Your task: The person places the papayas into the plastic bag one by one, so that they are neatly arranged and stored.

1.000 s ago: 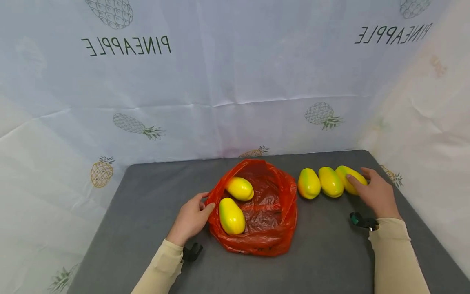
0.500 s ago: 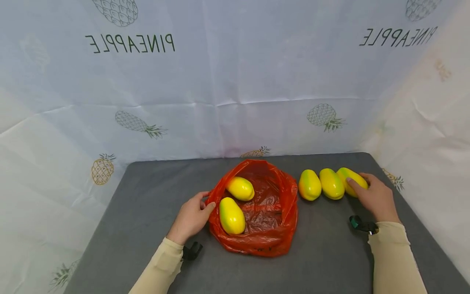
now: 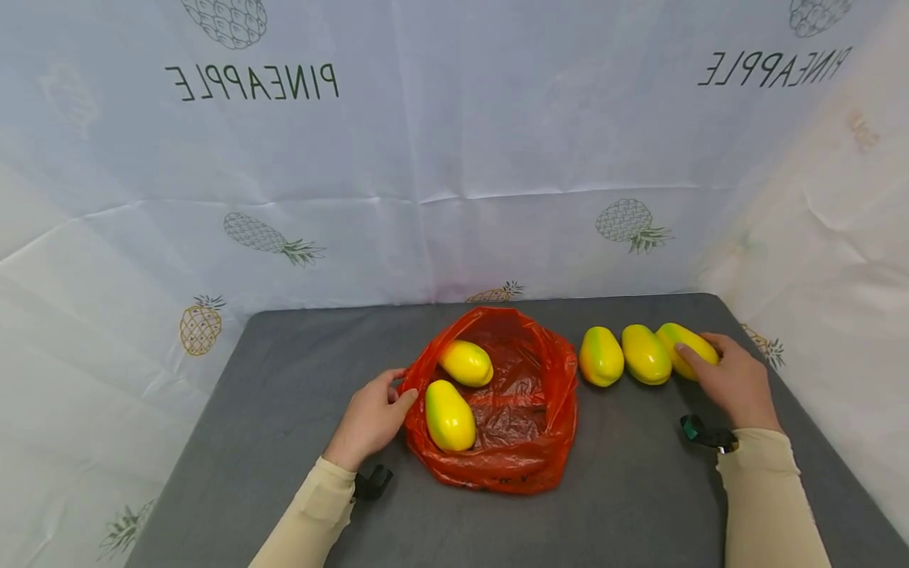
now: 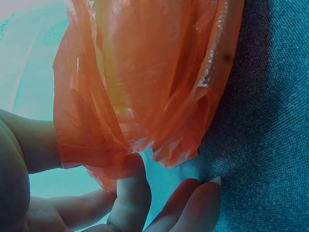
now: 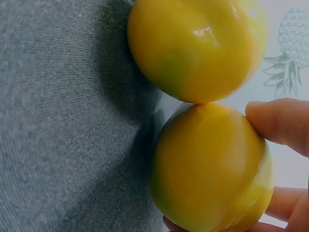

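A grey-covered table point(image 3: 625, 497) fills the lower frame, backed by a white curtain point(image 3: 469, 134) printed with pineapples and two mirrored "PINEAPPLE" words. One red plastic bag point(image 3: 500, 473) sits mouth-up at lower centre, its left rim pinched by the person's left hand point(image 3: 369, 418). At right, the right hand point(image 3: 738, 386) grips the rightmost papaya point(image 3: 685, 349) between thumb and fingers; the middle papaya point(image 3: 646, 355) and the left papaya point(image 3: 601, 356) lie between it and the bag. Only the head view looks into the bag, where the upper papaya point(image 3: 465, 364) and the lower papaya point(image 3: 450, 416) rest toward its left side. The left wrist view shows the thin film bunched at the fingers, yellow glowing faintly through it. The right wrist view shows the gripped fruit touching its neighbour. I count five yellow papayas: two inside, three on the table in a row.
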Demonstrator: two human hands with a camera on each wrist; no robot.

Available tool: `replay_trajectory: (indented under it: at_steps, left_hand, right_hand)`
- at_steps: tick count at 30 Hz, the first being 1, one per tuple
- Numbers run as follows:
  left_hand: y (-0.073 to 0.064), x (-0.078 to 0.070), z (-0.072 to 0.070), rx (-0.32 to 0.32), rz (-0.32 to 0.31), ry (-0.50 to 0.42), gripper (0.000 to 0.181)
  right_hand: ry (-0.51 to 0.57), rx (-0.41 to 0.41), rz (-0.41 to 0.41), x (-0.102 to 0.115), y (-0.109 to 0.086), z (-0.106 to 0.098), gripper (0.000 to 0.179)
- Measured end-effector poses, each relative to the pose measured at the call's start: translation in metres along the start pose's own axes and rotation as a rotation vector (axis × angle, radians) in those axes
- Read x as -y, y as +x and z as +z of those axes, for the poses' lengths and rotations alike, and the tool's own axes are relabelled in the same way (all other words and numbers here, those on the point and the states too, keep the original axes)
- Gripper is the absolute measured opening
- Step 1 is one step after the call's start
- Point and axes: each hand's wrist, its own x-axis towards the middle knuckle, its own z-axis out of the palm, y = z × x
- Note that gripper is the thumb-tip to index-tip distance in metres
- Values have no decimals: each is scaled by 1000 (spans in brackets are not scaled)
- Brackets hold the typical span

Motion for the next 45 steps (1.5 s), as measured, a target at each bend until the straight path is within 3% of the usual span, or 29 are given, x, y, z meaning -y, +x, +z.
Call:
replay_trajectory:
  at_steps: [31,45]
  left_hand:
    - [0,0,1,-3,4,8,51]
    - [1,0,2,-6,11,11,51]
  right_hand:
    - [-9,-41,29,-7,-2,-8,91]
    - [-25,-35,85,-11,-1,-13,94]
